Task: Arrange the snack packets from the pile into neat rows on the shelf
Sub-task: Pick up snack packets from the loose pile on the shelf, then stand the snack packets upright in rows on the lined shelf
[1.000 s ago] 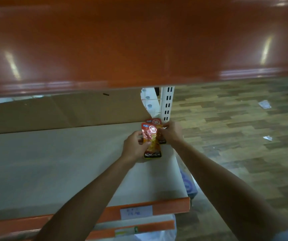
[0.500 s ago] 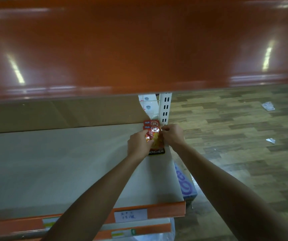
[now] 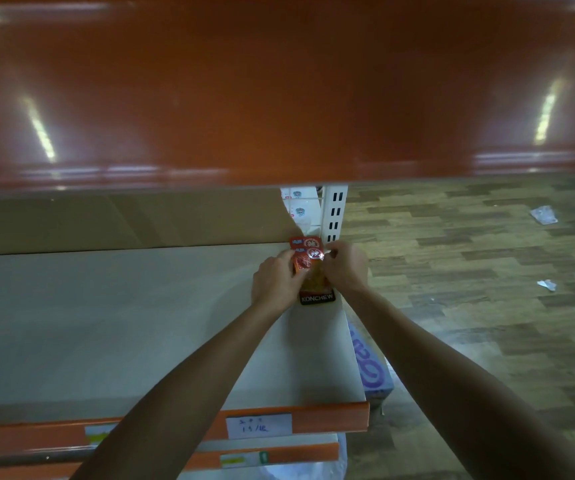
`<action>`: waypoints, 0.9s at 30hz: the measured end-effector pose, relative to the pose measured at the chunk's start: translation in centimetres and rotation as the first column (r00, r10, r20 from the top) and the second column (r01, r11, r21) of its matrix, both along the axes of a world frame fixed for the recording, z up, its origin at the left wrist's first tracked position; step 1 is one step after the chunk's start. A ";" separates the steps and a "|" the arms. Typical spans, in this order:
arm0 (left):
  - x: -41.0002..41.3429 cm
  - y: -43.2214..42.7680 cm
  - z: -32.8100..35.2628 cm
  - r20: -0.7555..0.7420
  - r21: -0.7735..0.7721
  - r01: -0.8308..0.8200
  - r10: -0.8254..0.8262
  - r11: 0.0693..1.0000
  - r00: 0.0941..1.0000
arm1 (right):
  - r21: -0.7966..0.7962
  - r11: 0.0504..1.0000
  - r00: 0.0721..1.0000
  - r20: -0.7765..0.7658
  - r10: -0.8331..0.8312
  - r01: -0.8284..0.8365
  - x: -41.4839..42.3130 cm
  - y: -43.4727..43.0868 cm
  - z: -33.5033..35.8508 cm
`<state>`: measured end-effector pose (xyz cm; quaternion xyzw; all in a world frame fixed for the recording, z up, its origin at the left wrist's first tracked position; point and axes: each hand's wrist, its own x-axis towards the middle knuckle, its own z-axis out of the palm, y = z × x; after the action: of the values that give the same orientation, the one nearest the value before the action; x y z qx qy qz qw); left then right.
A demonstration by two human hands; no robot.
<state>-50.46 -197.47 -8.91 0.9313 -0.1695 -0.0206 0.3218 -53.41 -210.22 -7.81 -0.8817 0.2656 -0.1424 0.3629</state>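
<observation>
Dim warm light, streaky glare on the glossy orange upper shelf (image 3: 279,91), soft blur throughout, wide-angle bowing at edges

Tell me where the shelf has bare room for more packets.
The shelf board is bare left of the left hand, from the cardboard backing to the orange front lip. Crowded only at the back right corner, where it and the right hand hold the snack packets beside the white upright.

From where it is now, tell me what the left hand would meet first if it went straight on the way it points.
The left hand grips the front KONCHEW packet. Pushed onward, it would likely press that into the second packet behind it, then the white slotted upright; depth is unclear.
</observation>
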 end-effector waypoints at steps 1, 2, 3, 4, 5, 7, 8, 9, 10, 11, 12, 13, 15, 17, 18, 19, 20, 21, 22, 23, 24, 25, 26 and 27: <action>0.1 0.4 0.1 0.001 0.002 -0.015 0.015 1.000 1.000 | -0.044 0.999 0.999 0.036 0.010 -0.008 -0.1 0.5 0.2; 0.1 0.9 0.2 0.004 0.006 -0.027 0.027 1.000 1.000 | -0.080 0.997 0.998 0.060 0.028 -0.023 0.0 1.2 0.4; 0.2 1.5 0.3 0.010 0.013 -0.034 0.034 0.999 0.999 | -0.103 0.994 0.996 0.079 0.052 -0.044 0.0 1.9 0.6; 0.3 2.2 0.4 0.018 0.020 -0.040 0.040 0.999 0.999 | -0.118 0.990 0.992 0.095 0.083 -0.071 0.1 2.7 0.8; 0.3 3.0 0.6 0.028 0.028 -0.048 0.047 0.998 0.999 | -0.140 0.985 0.987 0.105 0.118 -0.103 0.2 3.7 0.9; 0.4 5.0 0.9 0.053 0.049 -0.065 0.062 0.997 0.997 | -0.207 0.963 0.975 0.102 0.195 -0.171 0.2 5.9 1.0; 0.4 6.1 1.1 0.069 0.065 -0.073 0.069 0.995 0.995 | -0.231 0.951 0.968 0.096 0.231 -0.204 0.3 7.1 0.9; 0.4 7.4 1.2 0.084 0.079 -0.083 0.077 0.993 0.994 | -0.236 0.942 0.960 0.093 0.265 -0.238 0.3 8.5 0.9; 0.3 8.8 1.3 0.097 0.090 -0.098 0.089 0.991 0.991 | -0.233 0.933 0.950 0.090 0.300 -0.273 0.3 9.9 0.9; 0.1 10.4 1.4 0.111 0.100 -0.114 0.103 0.988 0.988 | -0.233 0.922 0.939 0.083 0.334 -0.308 0.4 11.4 0.8; -0.1 12.0 1.5 0.128 0.112 -0.133 0.119 0.985 0.985 | -0.236 0.909 0.927 0.070 0.369 -0.344 0.5 13.0 0.7; -0.3 13.7 1.6 0.146 0.125 -0.155 0.136 0.980 0.980 | -0.242 0.891 0.912 0.052 0.407 -0.384 0.6 14.6 0.6; -0.7 17.6 1.7 0.178 0.151 -0.199 0.172 0.968 0.969 | -0.263 0.843 0.873 0.012 0.488 -0.468 1.0 18.3 0.5; -1.1 21.8 1.9 0.199 0.177 -0.242 0.206 0.954 0.958 | -0.287 0.795 0.832 -0.015 0.554 -0.534 1.2 22.3 0.5; -1.4 24.0 2.0 0.211 0.183 -0.265 0.226 0.947 0.951 | -0.296 0.778 0.818 -0.020 0.575 -0.555 1.2 24.4 0.5; -1.6 26.2 2.0 0.223 0.184 -0.288 0.245 0.940 0.944 | -0.298 0.768 0.807 -0.020 0.590 -0.568 1.2 26.6 0.6; -1.9 28.4 2.0 0.231 0.184 -0.308 0.264 0.933 0.937 | -0.291 0.762 0.800 -0.017 0.600 -0.578 1.1 28.8 0.7; -2.1 30.6 2.1 0.236 0.181 -0.327 0.282 0.927 0.930 | -0.283 0.756 0.791 -0.013 0.612 -0.590 1.0 31.0 0.7; -2.4 32.8 2.1 0.239 0.176 -0.345 0.300 0.922 0.924 | -0.279 0.748 0.780 -0.007 0.625 -0.602 0.8 33.3 0.7; -2.6 35.0 2.2 0.242 0.172 -0.362 0.317 0.916 0.917 | -0.277 0.739 0.770 -0.001 0.639 -0.614 0.7 35.5 0.7; -2.8 37.1 2.2 0.246 0.169 -0.377 0.332 0.911 0.911 | -0.277 0.732 0.760 0.006 0.649 -0.623 0.7 37.5 0.7; -2.9 39.2 2.3 0.249 0.165 -0.394 0.348 0.904 0.904 | -0.278 0.726 0.753 0.012 0.657 -0.629 0.7 39.6 0.8; -3.1 41.3 2.4 0.249 0.165 -0.412 0.367 0.896 0.896 | -0.278 0.721 0.748 0.014 0.664 -0.635 0.7 41.6 0.9; -3.2 43.3 2.5 0.247 0.168 -0.430 0.385 0.887 0.889 | -0.277 0.715 0.742 0.012 0.670 -0.641 0.8 43.6 0.9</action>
<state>-53.68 -154.20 -6.45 0.9726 0.0016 0.1262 0.1955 -52.64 -166.63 -6.88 -0.9479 -0.1057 -0.0864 0.2878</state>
